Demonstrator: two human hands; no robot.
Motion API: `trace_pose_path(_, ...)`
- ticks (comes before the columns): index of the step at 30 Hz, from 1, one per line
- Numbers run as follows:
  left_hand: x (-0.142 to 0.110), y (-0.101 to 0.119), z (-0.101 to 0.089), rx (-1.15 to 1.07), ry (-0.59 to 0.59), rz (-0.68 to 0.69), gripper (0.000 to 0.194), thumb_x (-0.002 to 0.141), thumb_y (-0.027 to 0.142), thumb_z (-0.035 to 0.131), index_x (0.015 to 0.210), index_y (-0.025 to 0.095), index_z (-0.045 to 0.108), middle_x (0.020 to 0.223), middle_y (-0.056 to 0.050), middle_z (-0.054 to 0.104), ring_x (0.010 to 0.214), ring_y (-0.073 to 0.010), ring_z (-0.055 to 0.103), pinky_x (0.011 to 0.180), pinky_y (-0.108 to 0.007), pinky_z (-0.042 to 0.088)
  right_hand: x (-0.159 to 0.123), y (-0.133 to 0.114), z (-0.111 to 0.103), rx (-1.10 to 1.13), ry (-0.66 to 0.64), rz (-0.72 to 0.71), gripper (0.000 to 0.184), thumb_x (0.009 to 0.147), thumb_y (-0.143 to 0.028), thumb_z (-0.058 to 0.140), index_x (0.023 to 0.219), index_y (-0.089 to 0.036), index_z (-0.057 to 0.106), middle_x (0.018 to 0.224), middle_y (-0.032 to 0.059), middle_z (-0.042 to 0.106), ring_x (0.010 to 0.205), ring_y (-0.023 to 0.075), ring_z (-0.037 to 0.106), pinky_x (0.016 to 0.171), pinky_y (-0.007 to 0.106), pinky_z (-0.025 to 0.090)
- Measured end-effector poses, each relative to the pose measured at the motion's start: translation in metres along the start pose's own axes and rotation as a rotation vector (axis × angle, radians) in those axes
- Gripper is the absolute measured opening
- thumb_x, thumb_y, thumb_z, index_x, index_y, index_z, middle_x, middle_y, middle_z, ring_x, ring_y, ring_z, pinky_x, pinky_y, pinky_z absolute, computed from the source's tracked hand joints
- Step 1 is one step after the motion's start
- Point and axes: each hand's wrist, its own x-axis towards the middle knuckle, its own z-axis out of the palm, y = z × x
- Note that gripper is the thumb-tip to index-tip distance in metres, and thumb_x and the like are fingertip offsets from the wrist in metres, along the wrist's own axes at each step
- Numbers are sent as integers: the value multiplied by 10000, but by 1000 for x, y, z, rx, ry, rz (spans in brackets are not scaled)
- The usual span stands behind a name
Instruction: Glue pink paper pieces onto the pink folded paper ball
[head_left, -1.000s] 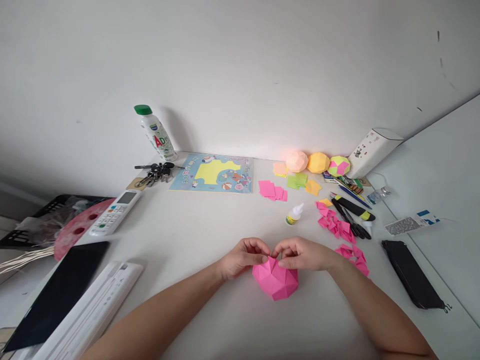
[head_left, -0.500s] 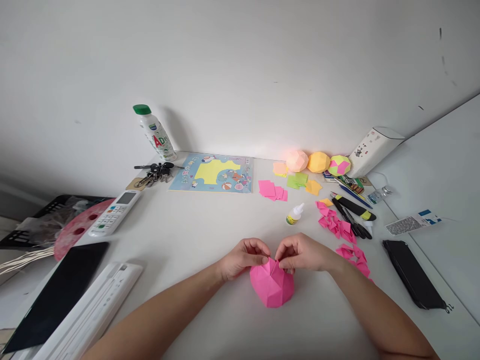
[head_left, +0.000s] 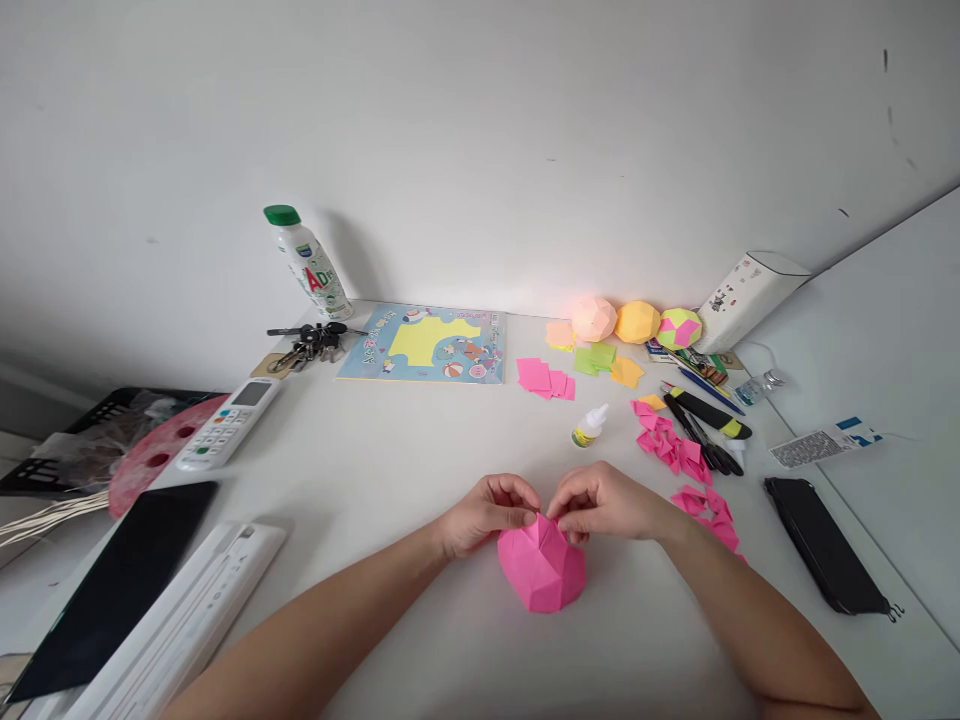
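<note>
Low in the middle of the head view is a pink folded-paper ball (head_left: 544, 575), its faceted side turned toward me. At its far upper edge, my left hand (head_left: 496, 515) pinches the paper between thumb and fingers on the left. My right hand (head_left: 589, 505) grips the same edge from the right, its fingertips close to the left ones. The ball's far side is hidden behind the hands. Beyond my right hand stands a small glue bottle (head_left: 587, 430) with a white nozzle. Pink folded paper pieces (head_left: 667, 440) lie to the right.
Finished paper balls (head_left: 637, 322) line the wall beside a white box (head_left: 752, 300). Pink paper squares (head_left: 541, 378), scissors (head_left: 701, 440) and a black pouch (head_left: 825, 550) lie about. Leftward are a bottle (head_left: 311, 265), keys (head_left: 315, 342), a remote (head_left: 225, 425) and a black tablet-like panel (head_left: 120, 585).
Both hands keep their hold at the ball's upper edge. The ball has shifted very slightly to the left; the whole view has moved a little.
</note>
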Motion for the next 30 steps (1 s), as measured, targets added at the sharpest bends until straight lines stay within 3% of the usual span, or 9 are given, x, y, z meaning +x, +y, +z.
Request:
trace_pose_path(18, -1, 1, 0, 21, -6, -9, 194, 611, 200, 787, 763, 144, 680, 672, -25, 677, 610, -130, 609, 599, -256, 440, 1, -3, 1, -87, 37, -110, 134, 741, -175, 618, 795, -177, 740, 757, 15, 613, 579, 111, 630, 573, 232, 537)
trace_pose_path(26, 0, 1, 1, 19, -5, -10, 191, 611, 200, 788, 756, 139, 680, 671, -26, 677, 604, -124, 604, 596, -249, 440, 0, -3, -1, -46, 32, -129, 118, 753, -240, 643, 774, -160, 727, 730, 24, 618, 580, 122, 623, 569, 247, 518)
trace_pose_path(30, -1, 2, 2, 12, -5, -4, 188, 604, 183, 792, 752, 139, 685, 717, -36, 694, 646, -137, 621, 635, -263, 457, 5, 3, 4, 60, 66, -75, 127, 738, -266, 672, 778, -147, 694, 623, 5, 604, 570, 122, 592, 570, 255, 494)
